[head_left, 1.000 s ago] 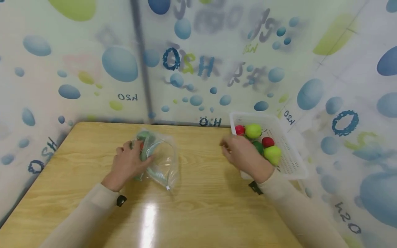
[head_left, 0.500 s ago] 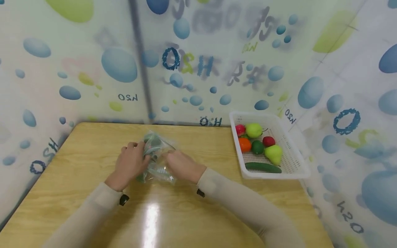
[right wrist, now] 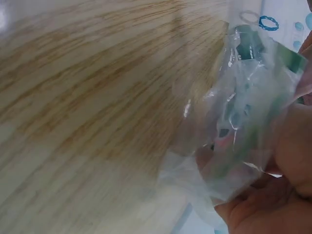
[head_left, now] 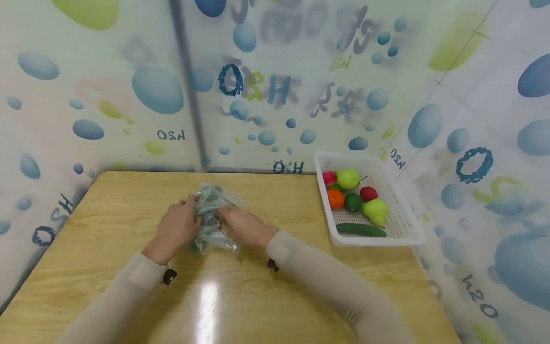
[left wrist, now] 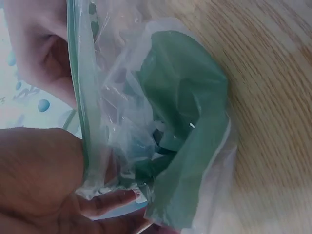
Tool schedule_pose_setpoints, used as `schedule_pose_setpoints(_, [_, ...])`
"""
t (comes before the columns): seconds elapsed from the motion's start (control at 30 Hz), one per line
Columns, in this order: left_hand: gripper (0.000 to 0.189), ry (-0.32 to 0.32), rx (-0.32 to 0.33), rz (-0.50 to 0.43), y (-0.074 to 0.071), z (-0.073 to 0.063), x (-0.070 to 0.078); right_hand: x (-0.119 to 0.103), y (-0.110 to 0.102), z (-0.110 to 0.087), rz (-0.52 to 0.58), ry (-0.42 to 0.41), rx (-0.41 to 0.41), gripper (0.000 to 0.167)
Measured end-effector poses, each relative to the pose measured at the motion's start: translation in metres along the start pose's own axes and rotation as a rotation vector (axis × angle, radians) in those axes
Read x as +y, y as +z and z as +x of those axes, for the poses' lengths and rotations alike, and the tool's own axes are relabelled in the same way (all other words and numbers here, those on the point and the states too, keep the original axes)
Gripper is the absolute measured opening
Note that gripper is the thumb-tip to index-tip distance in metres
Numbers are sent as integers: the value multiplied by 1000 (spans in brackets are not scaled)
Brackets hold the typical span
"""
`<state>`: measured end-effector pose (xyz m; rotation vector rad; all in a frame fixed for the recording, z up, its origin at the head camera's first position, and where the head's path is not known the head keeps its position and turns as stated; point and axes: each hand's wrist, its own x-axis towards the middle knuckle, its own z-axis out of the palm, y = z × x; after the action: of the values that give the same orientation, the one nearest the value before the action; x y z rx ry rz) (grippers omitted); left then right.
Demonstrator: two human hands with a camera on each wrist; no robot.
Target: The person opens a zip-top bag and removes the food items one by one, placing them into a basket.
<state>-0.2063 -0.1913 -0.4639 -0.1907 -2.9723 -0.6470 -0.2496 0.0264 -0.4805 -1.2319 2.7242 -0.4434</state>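
A clear zip bag with green printed areas stands crumpled on the wooden table between both hands. The left hand grips its left side; in the left wrist view, the thumb lies outside the green-lined edge while fingers reach beneath the plastic. From the other side, the right hand pinches the bag's edge, its fingertips partly hidden by plastic. In the right wrist view, the film runs between the right thumb and fingers. Whatever the bag contains is hard to make out through the creases and print.
At the back right sits a white perforated basket. It bears a cucumber, a pear, a green apple, an orange and other produce. Patterned walls border the table behind and at the right.
The right hand has come left from over the basket to the bag and taken hold of its edge. The bag is now more gathered. The left hand stays on it.
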Motion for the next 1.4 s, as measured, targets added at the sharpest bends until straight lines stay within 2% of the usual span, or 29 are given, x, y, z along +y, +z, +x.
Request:
schedule_pose_setpoints(0.23, [48,9,17,5,4,0,3,4,8,5,-84,7,12,32])
schedule_pose_setpoints(0.47, [30,-30,-4,-38,5,0,2,3,8,4,16,114,69,34])
schedule_pose_setpoints(0.57, [27,-43,0,-56,6,-1,2,1,7,2,-36,135,78,29])
schedule_pose_setpoints(0.67, [22,-45,22,-59,8,-1,3,-1,6,1,-106,140,67,33])
schedule_pose_setpoints(0.77, [18,-56,23,-68,7,-1,5,-4,2,-1,-116,138,68,29])
schedule_pose_setpoints(0.9, [24,-68,-2,-88,3,-1,10,-4,-4,-3,-93,100,69,31])
schedule_pose_setpoints(1.03, [47,-34,-31,-67,2,-2,13,0,-3,-4,-45,49,69,57])
schedule_pose_setpoints(1.1, [50,-13,-33,-45,3,-2,13,2,-2,-6,4,38,85,68])
schedule_pose_setpoints(1.17, [43,-8,-30,-49,3,-3,14,4,-1,-8,68,37,117,72])
schedule_pose_setpoints(1.27, [28,-11,-17,-87,3,-3,14,5,-1,-10,138,51,162,66])
schedule_pose_setpoints(1.33, [21,-15,-10,-128,4,-3,14,5,-1,-9,139,71,179,58])
schedule_pose_setpoints(1.4, [20,-16,-1,-153,5,-2,14,3,0,-8,93,99,169,55])
